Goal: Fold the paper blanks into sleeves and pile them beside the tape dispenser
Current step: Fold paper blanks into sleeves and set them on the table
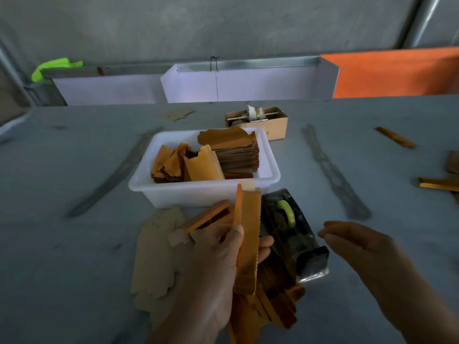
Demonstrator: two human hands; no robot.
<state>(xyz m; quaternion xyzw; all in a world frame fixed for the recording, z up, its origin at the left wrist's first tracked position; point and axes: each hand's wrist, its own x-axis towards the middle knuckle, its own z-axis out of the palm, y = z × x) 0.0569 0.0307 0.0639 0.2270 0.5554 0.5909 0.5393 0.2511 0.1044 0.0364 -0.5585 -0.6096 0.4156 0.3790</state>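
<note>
The left hand (pixel 218 266) grips a folded orange sleeve (pixel 248 239) upright over the desk (pixel 62 170), thumb on its near face and fingers (pixel 265 242) curled behind it; a pale tab tops the sleeve. Its lower end is cut off by the palm.

The right hand (pixel 352 244) hovers apart from it, to the right of the tape dispenser (pixel 295 234), holding nothing that can be made out; its fingers are loosely bent and blurred, thumb tip and fingertip close together.

The black tape dispenser lies on the desk just right of the sleeve, with a green roll in it, wrapped in glossy plastic that makes its outline hard to read. Beside it, under the left hand, lies a pile of orange sleeves (pixel 273 306); how many there are cannot be told, since the hand and wrist cover much of it.

To the left lie pale flat blanks (pixel 154 259), overlapping, their edges faint in the dim light.

Behind stands a white tub (pixel 198 192) holding a stack of brown blanks (pixel 233 150) on the right and looser orange folded pieces (pixel 188 165) on the left. A small cardboard box (pixel 273 125) sits beyond it, contents unclear. More orange pieces (pixel 437 183) lie at the right edge, cut off by the frame.
</note>
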